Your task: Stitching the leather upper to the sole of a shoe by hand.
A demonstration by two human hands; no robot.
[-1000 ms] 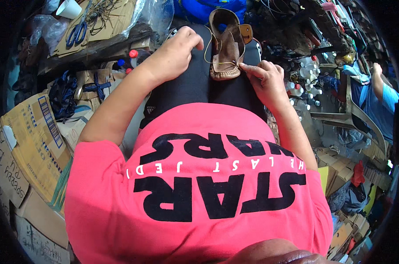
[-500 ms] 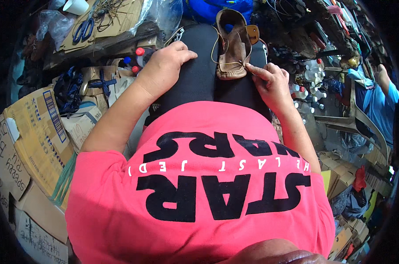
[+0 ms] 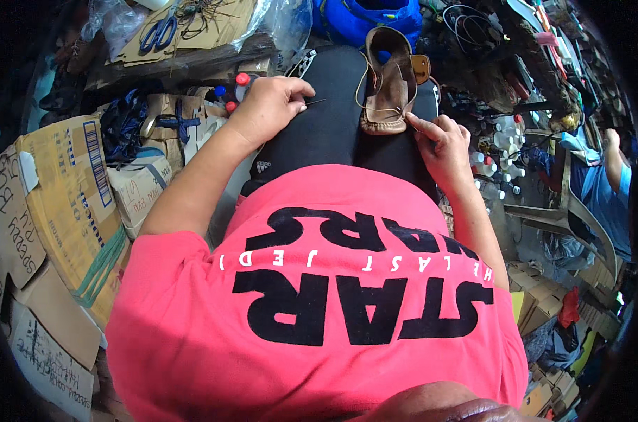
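Note:
A brown leather moccasin-style shoe [image 3: 388, 88] lies across my black-clad thighs, its gathered toe toward me. A pale thread [image 3: 364, 81] loops from its left side and runs across the front to the right corner. At that corner, my right hand [image 3: 442, 141] has its index fingertip against the shoe's edge, the other fingers curled; what they hold, if anything, is hidden. My left hand [image 3: 276, 105] rests over my left thigh, thumb and finger pinched on a thin needle-like piece [image 3: 317, 102] that points right, apart from the shoe.
Blue-handled scissors [image 3: 158, 35] lie on cardboard at upper left. Bottles with red and blue caps [image 3: 243, 79] stand beside my left hand. Cardboard boxes [image 3: 65, 204] crowd the left. A blue bag [image 3: 368, 17] sits beyond my knees. More bottles [image 3: 505, 133] and a person in blue [image 3: 604, 183] are at right.
The thin needle-like piece now shows at my left fingertips, which are closed together. The whole view has shifted slightly; my right hand stays at the shoe's corner.

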